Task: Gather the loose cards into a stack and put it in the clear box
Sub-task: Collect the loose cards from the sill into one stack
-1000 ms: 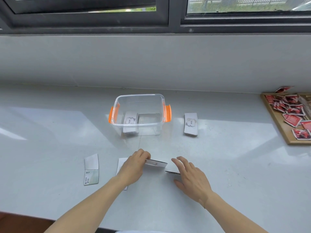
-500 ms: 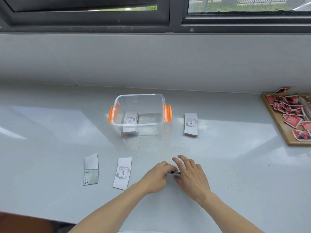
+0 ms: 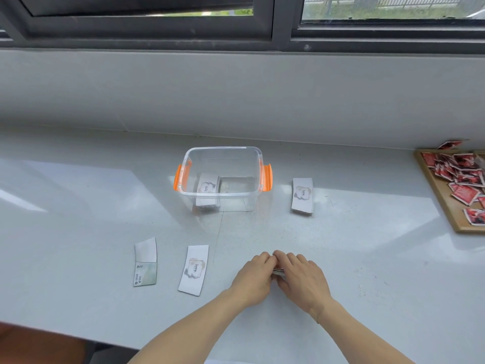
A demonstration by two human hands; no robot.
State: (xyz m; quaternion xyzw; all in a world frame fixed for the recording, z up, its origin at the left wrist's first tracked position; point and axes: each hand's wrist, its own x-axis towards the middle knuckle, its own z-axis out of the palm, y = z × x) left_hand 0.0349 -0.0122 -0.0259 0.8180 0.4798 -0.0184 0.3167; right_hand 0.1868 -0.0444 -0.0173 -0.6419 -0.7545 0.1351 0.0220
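A small stack of cards [image 3: 278, 271] lies on the white counter, pressed between my left hand [image 3: 256, 279] and my right hand [image 3: 301, 278]; only a thin sliver of its edge shows. The clear box [image 3: 223, 151] with orange latches stands farther back, holding a stack of white cards [image 3: 207, 186]. One white "love" card [image 3: 194, 269] lies left of my hands, and a card with a green half [image 3: 146, 261] lies farther left. Another white card pile [image 3: 302, 196] rests to the right of the box.
A wooden tray [image 3: 443, 206] with several red packets sits at the right edge. A grey wall and window frame rise behind the counter. The counter's front edge runs near my forearms.
My left hand carried a card rightward and laid it on the pile under my right hand. Both hands now close in around that pile.
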